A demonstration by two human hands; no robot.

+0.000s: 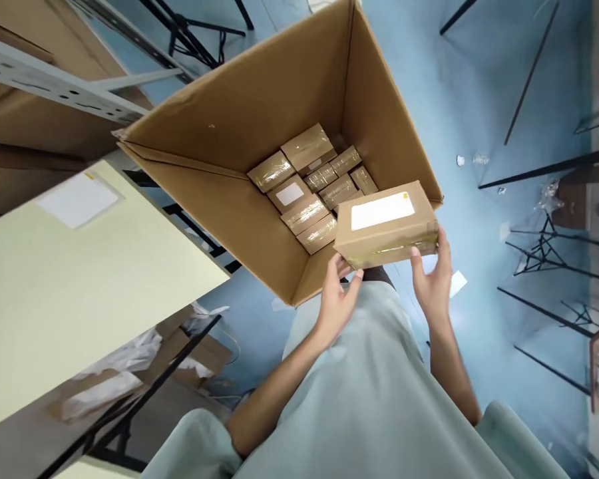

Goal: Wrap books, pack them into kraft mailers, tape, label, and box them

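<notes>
One brown box (364, 238) is held between the left hand (340, 296) and the right hand (435, 279); the left is closed on its near left corner, with the thumb at the low edge, while the right is clamped on its right end; the box is above the near right rim of the large carton (239, 100), but I cannot tell if it touches this rim. In my judgement the box could tip to the left, because the left grip seems to be only on a low corner; its underside could also catch the rim, if it comes down too early; a sudden slip could make it strike the packed boxes (305, 148) below. The box looks oblong and closed; its top carries a white label (377, 213) with a small orange mark (406, 196) at the far right; shiny tape (387, 250) runs along the near face.
</notes>
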